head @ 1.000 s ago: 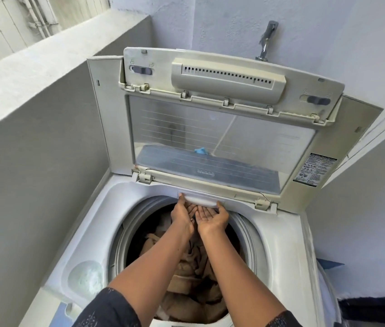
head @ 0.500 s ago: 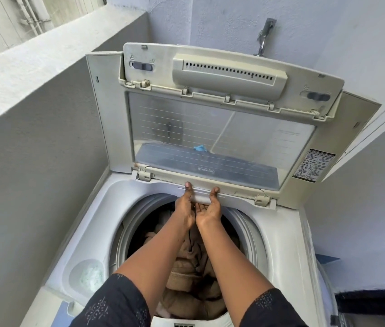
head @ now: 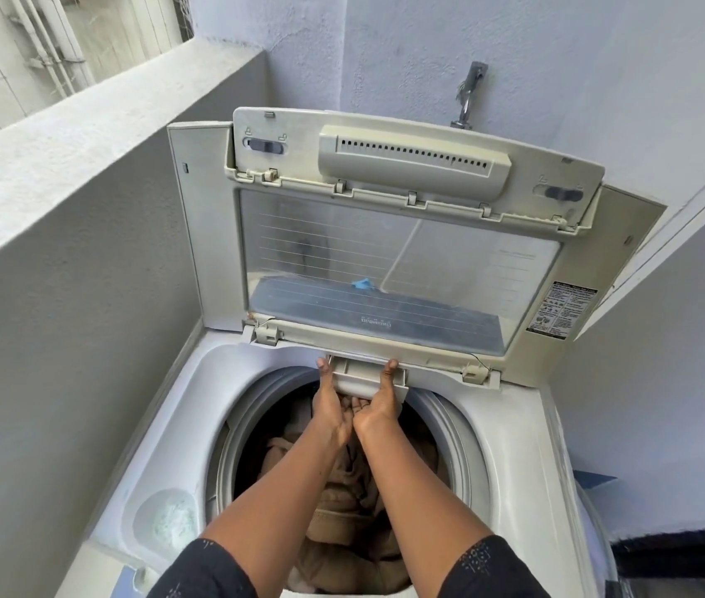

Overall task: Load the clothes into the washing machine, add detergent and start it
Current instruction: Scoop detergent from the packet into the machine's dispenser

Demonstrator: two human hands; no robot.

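Drawer (head: 361, 378) slid outward, gripped between left hand (head: 333, 408), right hand (head: 380, 403).

This seems to be the small open wash balcony of a home, because a top-loading washing machine (head: 514, 425) with its lid (head: 385, 252) raised stands in a corner under a wall tap (head: 469, 97), beside a low parapet (head: 83, 135) with a neighbouring building's pipes (head: 65, 36) beyond

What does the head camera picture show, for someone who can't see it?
A person's left grip and right grip hold a small white drawer at the back rim of a top-loading washing machine, thumbs on top. Its lid stands open, and brown clothes lie in the drum below.
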